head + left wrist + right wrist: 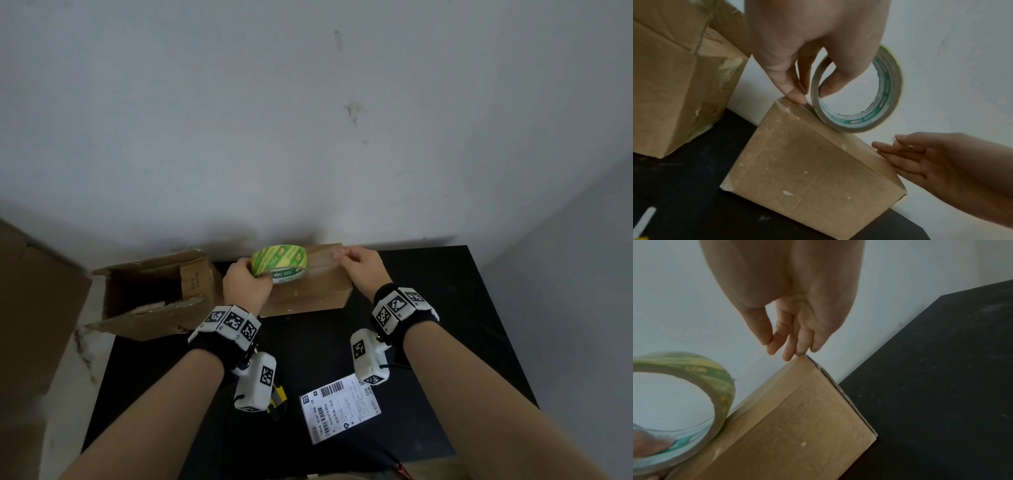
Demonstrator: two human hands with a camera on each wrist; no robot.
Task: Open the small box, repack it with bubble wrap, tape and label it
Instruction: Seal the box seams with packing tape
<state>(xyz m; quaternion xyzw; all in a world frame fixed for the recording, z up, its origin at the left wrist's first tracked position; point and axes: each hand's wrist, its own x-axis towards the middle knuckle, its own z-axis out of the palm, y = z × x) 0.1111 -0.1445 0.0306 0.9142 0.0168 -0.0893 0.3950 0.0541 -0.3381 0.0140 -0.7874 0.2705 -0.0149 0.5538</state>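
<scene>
Small box (310, 291) sits closed at the wall edge of the black table (462, 308). On top of the box, the left hand (245, 282) grips the tape roll (279, 263) — thumb through the core. Right hand (363, 269), fingers nearly straight, presses the box's far right corner. Shipping label (339, 407) lies nearer the person than the box — loose.

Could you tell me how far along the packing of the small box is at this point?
Done: the small box is closed, flaps down. In hand: the left hand holds the tape roll on the box top, while the right hand touches the far right end, apparently holding down the tape. Left: finishing the tape, then the shipping label, lying loose on the black table. Bubble wrap inside cannot be seen.
</scene>
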